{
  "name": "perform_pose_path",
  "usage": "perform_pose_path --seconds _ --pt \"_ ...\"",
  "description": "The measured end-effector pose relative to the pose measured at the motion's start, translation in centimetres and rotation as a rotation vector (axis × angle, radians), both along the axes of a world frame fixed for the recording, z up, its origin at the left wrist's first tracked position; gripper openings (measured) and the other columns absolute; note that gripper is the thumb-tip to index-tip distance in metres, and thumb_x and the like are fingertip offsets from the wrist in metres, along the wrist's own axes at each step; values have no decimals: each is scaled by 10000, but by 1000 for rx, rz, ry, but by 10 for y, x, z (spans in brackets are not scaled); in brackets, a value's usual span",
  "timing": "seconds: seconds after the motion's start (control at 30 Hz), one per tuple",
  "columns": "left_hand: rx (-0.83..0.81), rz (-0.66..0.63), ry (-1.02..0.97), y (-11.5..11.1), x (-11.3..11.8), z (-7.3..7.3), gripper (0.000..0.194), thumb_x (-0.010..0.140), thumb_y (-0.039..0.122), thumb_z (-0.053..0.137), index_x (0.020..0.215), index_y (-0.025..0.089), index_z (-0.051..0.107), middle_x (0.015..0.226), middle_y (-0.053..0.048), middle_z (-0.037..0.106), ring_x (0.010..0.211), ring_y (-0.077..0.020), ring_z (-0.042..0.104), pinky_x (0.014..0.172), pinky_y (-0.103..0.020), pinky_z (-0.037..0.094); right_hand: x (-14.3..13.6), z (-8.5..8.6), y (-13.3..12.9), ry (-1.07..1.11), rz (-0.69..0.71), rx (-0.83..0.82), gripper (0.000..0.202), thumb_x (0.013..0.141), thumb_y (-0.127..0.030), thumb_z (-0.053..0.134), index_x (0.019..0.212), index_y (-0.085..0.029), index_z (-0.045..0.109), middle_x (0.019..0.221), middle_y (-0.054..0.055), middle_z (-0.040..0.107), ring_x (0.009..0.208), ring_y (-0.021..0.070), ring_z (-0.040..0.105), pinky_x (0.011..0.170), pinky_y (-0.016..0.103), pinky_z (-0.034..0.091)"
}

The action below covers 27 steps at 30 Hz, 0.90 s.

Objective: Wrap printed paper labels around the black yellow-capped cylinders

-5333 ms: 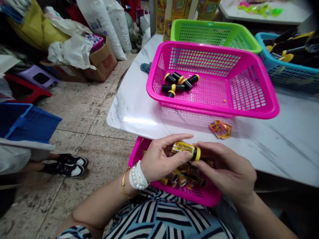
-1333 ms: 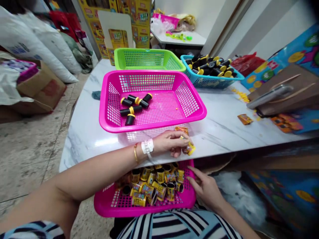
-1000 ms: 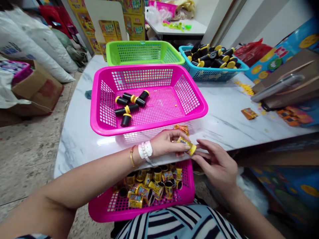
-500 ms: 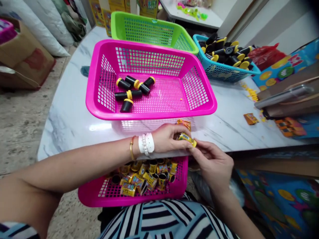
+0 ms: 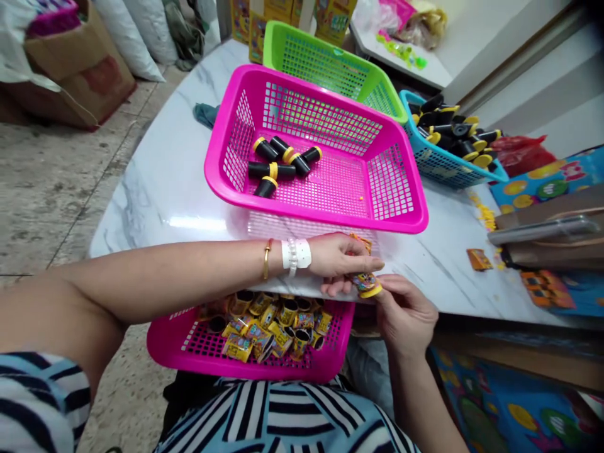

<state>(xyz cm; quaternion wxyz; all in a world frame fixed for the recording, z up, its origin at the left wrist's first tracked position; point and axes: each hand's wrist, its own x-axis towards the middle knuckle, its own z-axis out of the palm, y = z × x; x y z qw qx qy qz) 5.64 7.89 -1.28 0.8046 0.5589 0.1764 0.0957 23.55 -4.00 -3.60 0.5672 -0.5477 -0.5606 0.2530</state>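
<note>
Above the front edge of the table, a small yellow printed tube (image 5: 365, 281) with a yellow cap lies between my hands. My left hand (image 5: 336, 257) is closed round the tube's body, one finger stretched over its top. The thumb and fingers of my right hand (image 5: 408, 309) pinch the capped end; its other fingertips are partly hidden. Just behind my left hand lies an orange wrapper (image 5: 361, 241). Below, in front of my body, a pink basket (image 5: 163, 351) holds many yellow printed tubes (image 5: 283, 336), several with dark open ends.
A larger pink basket (image 5: 419, 217) on the table holds several black tubes with yellow caps (image 5: 265, 150). Behind it stand a green basket (image 5: 278, 47) and a blue basket (image 5: 443, 170) full of black tubes. To the right are an orange packet (image 5: 479, 259) and a brown bag (image 5: 557, 217).
The tube has turned in my hands, so a different printed side and the cap's edge show. My left fingers have shifted over it. The whole view has swung slightly left.
</note>
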Motion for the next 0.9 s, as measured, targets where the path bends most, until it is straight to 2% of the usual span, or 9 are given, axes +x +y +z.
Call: perform_pose_path --seconds 0.07,0.13,0.3,0.37,0.47,0.57,0.67,0.83,0.9 --pt "10 31 36 1 2 -1 477 897 646 641 793 191 541 457 60 579 307 -105 525 335 -179 362 -1 5 1 -89 36 31 212 787 -201 823 985 -275 807 954 49 758 893 205 718 781 353 600" --pt "20 29 64 3 3 -2 483 904 654 624 788 195 531 439 61 567 293 -111 514 327 -185 366 -2 10 1 -209 61 86 286 770 -183 833 1034 -292 806 997 55 759 910 218 721 791 372 603" --pt "-68 -116 -29 5 0 -4 551 835 729 651 791 185 577 487 5 633 364 -162 600 363 -238 473 -4 10 -1 -232 -32 140 131 798 -149 802 864 -259 780 781 19 712 717 176 685 641 316 577" --pt "-81 -119 -35 3 -1 -4 579 818 756 647 771 184 574 487 -7 642 380 -169 615 382 -257 506 -4 10 -3 -224 -17 116 202 809 -167 796 989 -259 779 897 42 734 801 191 709 673 322 596" --pt "-57 -112 -2 1 2 -6 608 837 777 601 729 179 564 482 -20 650 378 -159 610 392 -260 524 -5 13 -7 -330 20 136 372 799 -146 808 1140 -290 764 1075 59 740 933 209 726 783 356 624" --pt "-22 -164 54 3 6 -9 624 830 770 614 676 167 567 476 -44 659 375 -167 618 394 -268 537 -8 15 -9 -449 3 248 292 782 -92 818 994 -291 790 1001 26 750 861 180 731 774 343 633" --pt "-5 -193 110 5 9 -12 642 818 773 624 654 154 584 463 -64 661 357 -177 618 387 -271 536 -11 15 -9 -459 -20 326 240 777 -67 820 917 -258 775 931 11 746 791 153 720 710 305 630" --pt "-8 -198 151 4 6 -9 671 792 803 620 655 146 609 460 -54 661 340 -165 604 360 -247 512 -13 19 -10 -583 38 285 335 803 -105 813 1095 -259 754 1038 55 707 900 187 721 747 338 641" --pt "-42 -206 149 5 4 -6 667 801 804 607 679 148 618 473 -53 669 349 -167 609 358 -248 513 -14 20 -11 -620 53 301 330 809 -113 812 1090 -275 755 1015 44 686 847 165 710 704 311 634"
